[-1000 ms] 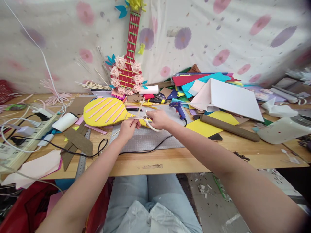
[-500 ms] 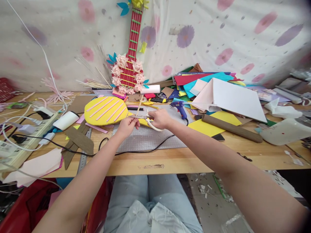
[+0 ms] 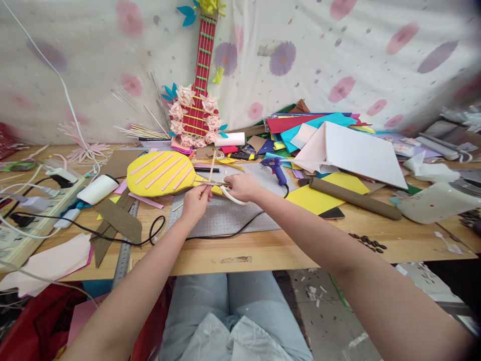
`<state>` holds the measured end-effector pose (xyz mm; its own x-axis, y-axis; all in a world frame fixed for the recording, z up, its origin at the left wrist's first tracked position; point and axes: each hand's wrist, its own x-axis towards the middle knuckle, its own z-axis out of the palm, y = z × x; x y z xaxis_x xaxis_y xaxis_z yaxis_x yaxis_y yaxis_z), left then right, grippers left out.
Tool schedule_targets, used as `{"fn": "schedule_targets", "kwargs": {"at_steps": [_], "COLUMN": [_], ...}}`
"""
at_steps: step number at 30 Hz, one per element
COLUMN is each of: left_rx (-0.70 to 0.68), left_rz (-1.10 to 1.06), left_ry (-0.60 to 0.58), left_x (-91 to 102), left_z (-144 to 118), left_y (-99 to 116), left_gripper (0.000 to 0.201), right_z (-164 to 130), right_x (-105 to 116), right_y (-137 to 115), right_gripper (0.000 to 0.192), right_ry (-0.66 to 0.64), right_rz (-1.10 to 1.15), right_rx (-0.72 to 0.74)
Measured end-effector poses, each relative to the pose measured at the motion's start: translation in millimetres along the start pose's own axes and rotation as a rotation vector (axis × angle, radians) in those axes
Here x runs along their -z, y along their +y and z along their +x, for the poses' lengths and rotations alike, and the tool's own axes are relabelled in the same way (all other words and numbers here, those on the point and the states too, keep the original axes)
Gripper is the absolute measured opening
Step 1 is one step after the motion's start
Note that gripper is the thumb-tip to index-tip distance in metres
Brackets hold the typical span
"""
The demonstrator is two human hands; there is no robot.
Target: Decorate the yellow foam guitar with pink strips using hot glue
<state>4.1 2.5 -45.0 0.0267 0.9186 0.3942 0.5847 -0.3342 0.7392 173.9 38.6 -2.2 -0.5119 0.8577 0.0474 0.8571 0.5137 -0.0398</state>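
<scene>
Both arms reach forward over the desk (image 3: 263, 248) edge. The left hand (image 3: 195, 198) and right hand (image 3: 242, 186) meet above the grey cutting mat (image 3: 225, 215), which has free room around. The left fingers pinch a thin stick (image 3: 212, 168). The right fingers are closed around the scissors (image 3: 225, 189), beside the yellow foam shape (image 3: 161, 173).

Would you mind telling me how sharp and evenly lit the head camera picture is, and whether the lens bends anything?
Head view: soft, even daylight, no harsh glare; the hands, left hand and right hand with the scissors, are reasonably sharp; wide-angle distortion bows the wooden table edge and stretches the forearms; the corners blur, notably the right edge near the white container.
</scene>
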Motion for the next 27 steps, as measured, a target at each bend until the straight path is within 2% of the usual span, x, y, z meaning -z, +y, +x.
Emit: {"fn": "schedule_targets", "kwargs": {"at_steps": [5, 9, 14, 17, 21, 27], "left_rx": [-0.059, -0.066, -0.052, -0.047, -0.083, -0.070], "left_rz": [0.065, 0.067, 0.034, -0.007, 0.009, 0.062], "left_ry": [-0.034, -0.054, -0.057, -0.040, -0.078, -0.060], "left_x": [8.6, 15.6, 16.8, 15.7, 16.3, 21.0], "left_z": [2.7, 2.6, 1.3, 2.5, 5.8, 6.9], "left_y": [-4.0, -2.9, -3.7, -4.5, -4.3, -6.9], "left_gripper": [0.032, 0.029, 0.027, 0.029, 0.029, 0.026], "right_z": [4.9, 2.8, -0.4, -0.7, 0.3, 0.1], "right_x": [3.4, 1.2, -1.9, 0.3, 3.6, 3.8], "right_y": [-2.6, -5.1, -5.0, -4.7, -6.4, -10.0], "right_gripper": [0.043, 0.046, 0.038, 0.041, 0.042, 0.049], "right_ry": [0.012, 0.006, 0.015, 0.031, 0.048, 0.015], "right_rz": [0.001, -0.030, -0.068, -0.049, -0.012, -0.022], "right_rx": [0.076, 0.034, 0.040, 0.044, 0.064, 0.009]}}
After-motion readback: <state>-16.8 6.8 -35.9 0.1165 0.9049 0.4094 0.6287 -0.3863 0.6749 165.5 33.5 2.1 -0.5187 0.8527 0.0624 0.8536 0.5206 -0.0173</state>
